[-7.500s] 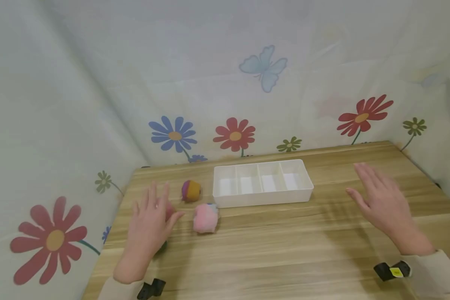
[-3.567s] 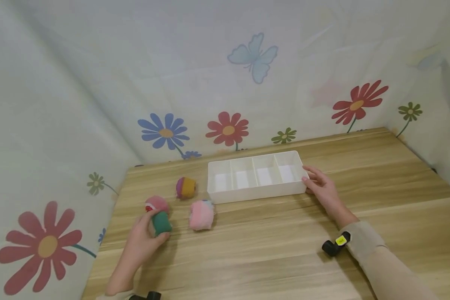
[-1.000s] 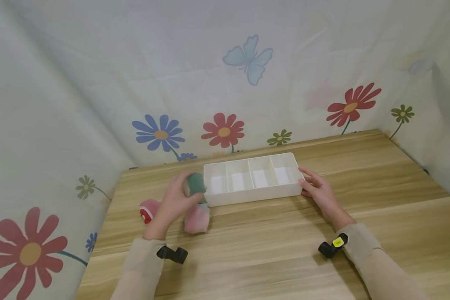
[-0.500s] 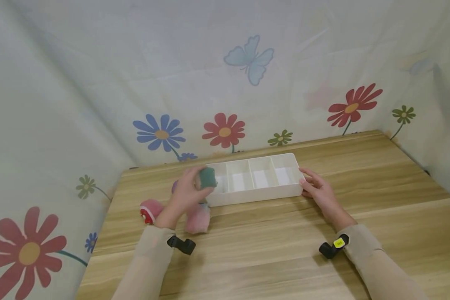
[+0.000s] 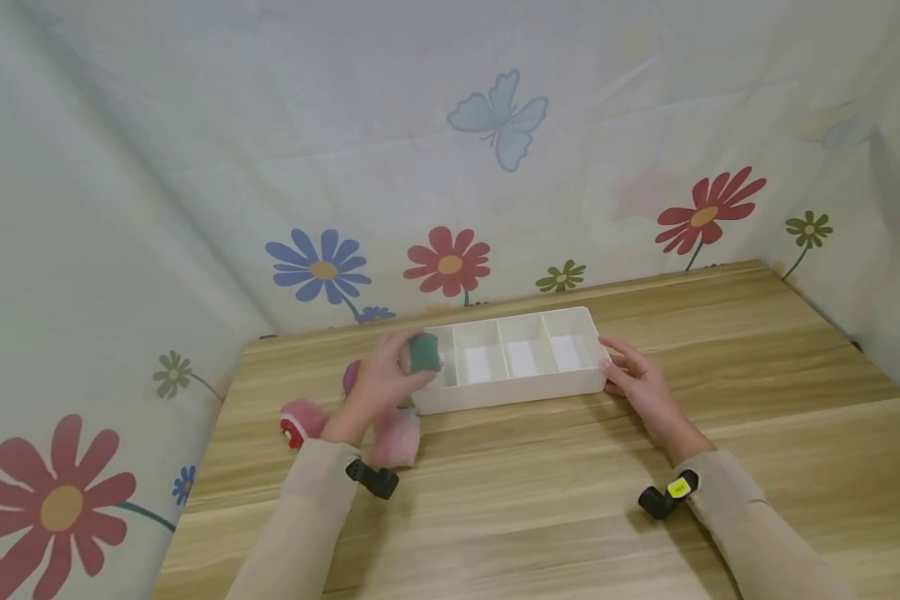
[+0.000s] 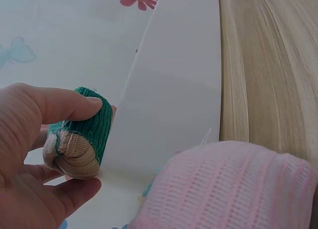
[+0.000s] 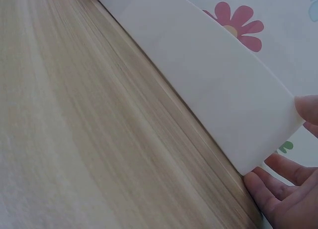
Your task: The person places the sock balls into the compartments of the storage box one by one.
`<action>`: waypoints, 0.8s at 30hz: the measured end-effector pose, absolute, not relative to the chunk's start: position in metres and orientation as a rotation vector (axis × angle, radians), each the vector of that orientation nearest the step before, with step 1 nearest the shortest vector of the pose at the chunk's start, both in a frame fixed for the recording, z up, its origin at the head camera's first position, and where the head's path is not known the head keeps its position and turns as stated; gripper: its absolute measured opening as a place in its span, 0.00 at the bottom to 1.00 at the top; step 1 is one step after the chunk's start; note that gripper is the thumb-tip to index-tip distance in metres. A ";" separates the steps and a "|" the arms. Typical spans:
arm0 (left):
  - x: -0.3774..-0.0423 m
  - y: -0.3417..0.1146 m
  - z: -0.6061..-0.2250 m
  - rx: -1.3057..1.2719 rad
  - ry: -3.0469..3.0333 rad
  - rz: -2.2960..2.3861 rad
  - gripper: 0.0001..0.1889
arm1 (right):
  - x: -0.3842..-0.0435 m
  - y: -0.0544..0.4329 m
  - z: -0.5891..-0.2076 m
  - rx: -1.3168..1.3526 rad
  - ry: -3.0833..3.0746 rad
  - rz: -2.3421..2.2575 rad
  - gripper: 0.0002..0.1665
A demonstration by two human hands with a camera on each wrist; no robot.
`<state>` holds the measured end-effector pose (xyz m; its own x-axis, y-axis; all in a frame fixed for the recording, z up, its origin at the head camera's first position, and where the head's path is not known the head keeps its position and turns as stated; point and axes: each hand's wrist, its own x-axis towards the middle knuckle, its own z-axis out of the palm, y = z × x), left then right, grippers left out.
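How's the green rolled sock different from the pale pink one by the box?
The green rolled sock is green and beige; the pale pink rolled sock is mostly pink. The left hand holds the green one, while the pink one rests on the table. Both are ribbed knit.

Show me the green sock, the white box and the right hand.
Green sock (image 6: 94, 129): left wrist view, ribbed green side.
White box (image 5: 513, 392): head view, front wall.
Right hand (image 5: 643, 390): head view, its middle.
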<state>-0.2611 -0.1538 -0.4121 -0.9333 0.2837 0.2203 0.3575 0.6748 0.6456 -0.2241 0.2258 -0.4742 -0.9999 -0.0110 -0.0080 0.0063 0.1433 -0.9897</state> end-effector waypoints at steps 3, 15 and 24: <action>-0.264 -0.153 -0.414 -0.542 -2.795 -1.119 0.34 | -0.224 0.226 -0.473 0.007 2.361 -2.042 0.34; -0.271 -0.147 -0.419 -0.602 -2.830 -1.103 0.35 | -0.225 0.225 -0.474 0.004 2.373 -2.051 0.34; -0.276 -0.143 -0.424 -0.655 -2.848 -1.081 0.34 | -0.224 0.225 -0.474 0.010 2.377 -2.049 0.34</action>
<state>-0.2757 -0.1433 -0.4237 -0.9113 0.3750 0.1698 0.3932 0.6710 0.6286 -0.2239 0.2255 -0.4739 -1.0000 0.0026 -0.0066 0.0069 0.1476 -0.9890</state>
